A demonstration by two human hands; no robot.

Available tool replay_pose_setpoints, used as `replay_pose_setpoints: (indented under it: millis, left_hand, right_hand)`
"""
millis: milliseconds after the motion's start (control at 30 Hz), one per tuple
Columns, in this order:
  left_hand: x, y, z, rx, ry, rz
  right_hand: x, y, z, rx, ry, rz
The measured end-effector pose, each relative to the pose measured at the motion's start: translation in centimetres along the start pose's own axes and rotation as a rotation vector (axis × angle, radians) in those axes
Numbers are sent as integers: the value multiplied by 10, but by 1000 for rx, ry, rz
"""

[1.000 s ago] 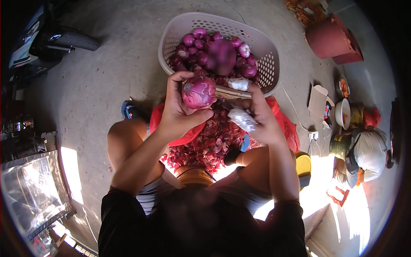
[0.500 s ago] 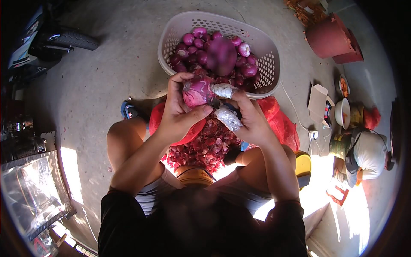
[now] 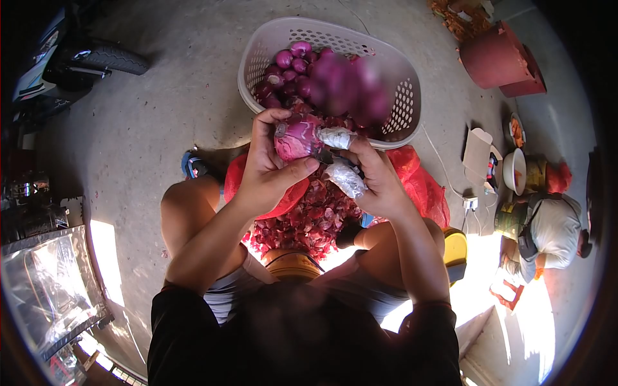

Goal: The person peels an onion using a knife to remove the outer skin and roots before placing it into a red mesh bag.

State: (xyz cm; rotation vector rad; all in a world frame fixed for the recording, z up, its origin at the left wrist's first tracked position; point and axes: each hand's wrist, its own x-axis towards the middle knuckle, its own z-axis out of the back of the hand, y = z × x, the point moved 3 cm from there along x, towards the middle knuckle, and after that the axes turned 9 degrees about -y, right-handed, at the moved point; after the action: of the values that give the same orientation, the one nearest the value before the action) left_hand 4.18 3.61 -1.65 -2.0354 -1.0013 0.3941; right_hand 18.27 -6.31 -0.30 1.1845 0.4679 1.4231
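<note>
In my left hand is a large red onion, with fingers behind it and the thumb along its lower edge. My right hand is at the onion's right side, its index finger and thumb wrapped in silvery-white covering. The wrapped index fingertip rests right at the onion. Between that finger and the thumb shows a small dark sliver, which I cannot make out. Below the hands lies a heap of red onion skins. Just beyond them stands a grey perforated basket holding many red onions, partly blurred.
Red mesh sacking lies around the skins. A yellow container stands by my right knee. At the right, another person bends low near a white bowl. Reddish tubs are behind. A motorcycle wheel is far left.
Both hands and the onion stay almost in place. The right wrapped thumb has shifted very slightly. The blurred patch over the basket's onions is wider.
</note>
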Motion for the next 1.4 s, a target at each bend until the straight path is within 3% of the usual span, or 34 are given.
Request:
replay_pose_setpoints:
  millis: [333, 733, 833, 1033, 1333, 1400]
  left_hand:
    - [0, 0, -1, -13, -2, 8]
    - [1, 2, 1, -27, -30, -11]
    - [0, -2, -4, -134, -60, 58]
    - [-3, -5, -10, -183, -51, 61]
    - [-3, -6, -3, -189, -67, 78]
    - [-3, -5, -2, -170, -65, 72]
  right_hand:
    - [1, 2, 1, -38, 20, -31]
    - [9, 11, 1, -246, -51, 127]
    - [10, 10, -1, -164, -64, -29]
    - [10, 5, -4, 25, -203, 14]
    - [3, 7, -5, 78, -66, -148]
    - [4, 5, -7, 66, -95, -67]
